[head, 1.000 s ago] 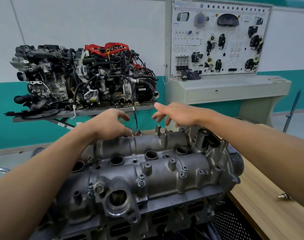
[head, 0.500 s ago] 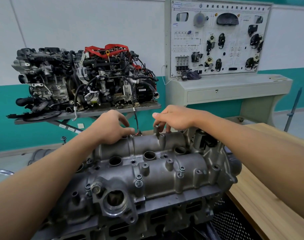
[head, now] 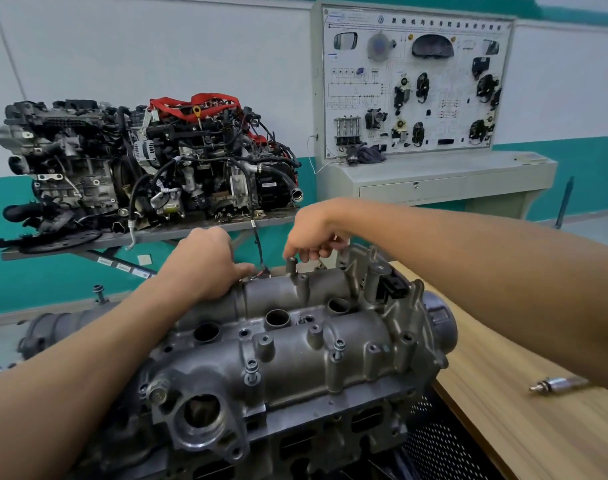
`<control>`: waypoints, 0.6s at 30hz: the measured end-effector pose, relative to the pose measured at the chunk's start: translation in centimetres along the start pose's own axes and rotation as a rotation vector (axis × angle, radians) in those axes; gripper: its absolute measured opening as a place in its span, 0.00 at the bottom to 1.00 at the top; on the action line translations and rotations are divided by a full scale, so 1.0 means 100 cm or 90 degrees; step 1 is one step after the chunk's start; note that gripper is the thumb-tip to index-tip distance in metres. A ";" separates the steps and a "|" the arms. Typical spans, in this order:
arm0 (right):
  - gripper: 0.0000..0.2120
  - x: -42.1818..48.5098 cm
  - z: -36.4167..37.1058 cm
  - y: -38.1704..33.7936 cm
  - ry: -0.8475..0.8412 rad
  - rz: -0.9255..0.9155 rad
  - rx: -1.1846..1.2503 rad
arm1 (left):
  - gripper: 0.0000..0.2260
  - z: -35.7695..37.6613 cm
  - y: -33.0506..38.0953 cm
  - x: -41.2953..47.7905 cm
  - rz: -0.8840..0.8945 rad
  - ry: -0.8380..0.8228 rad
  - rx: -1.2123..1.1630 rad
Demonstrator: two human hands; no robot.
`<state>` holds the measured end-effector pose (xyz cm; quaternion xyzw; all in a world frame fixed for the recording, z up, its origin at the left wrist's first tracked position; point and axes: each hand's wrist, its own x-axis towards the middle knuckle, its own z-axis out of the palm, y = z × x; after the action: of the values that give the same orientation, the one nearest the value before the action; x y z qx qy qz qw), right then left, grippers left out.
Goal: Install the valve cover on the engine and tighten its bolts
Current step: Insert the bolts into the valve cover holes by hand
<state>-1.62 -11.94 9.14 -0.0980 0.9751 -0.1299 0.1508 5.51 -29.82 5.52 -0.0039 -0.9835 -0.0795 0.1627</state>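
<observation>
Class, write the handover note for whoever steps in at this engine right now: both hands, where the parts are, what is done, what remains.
Left hand: resting on the far edge of the valve cover, fingers curled; anything held is hidden.
Right hand: fingertips curled down beside a tall boss at the far edge.
Cover sits on the engine. Bolts stand in the near row.
Left: seat the far bolts, then tighten all; tightness cannot be judged. A metal tool lies on the bench.
</observation>
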 end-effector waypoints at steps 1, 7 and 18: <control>0.15 0.001 -0.002 -0.008 -0.027 0.031 -0.021 | 0.16 -0.001 0.002 -0.001 0.006 -0.013 -0.020; 0.14 0.005 0.004 -0.034 -0.119 0.138 -0.155 | 0.19 -0.016 -0.008 -0.002 0.047 -0.176 -0.196; 0.23 0.004 0.001 -0.028 -0.084 0.163 -0.140 | 0.17 -0.006 -0.017 0.004 0.021 -0.057 -0.086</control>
<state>-1.53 -14.65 9.75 0.0029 0.9760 0.0045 0.2177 5.28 -31.56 5.95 -0.0347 -0.9819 -0.1428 0.1195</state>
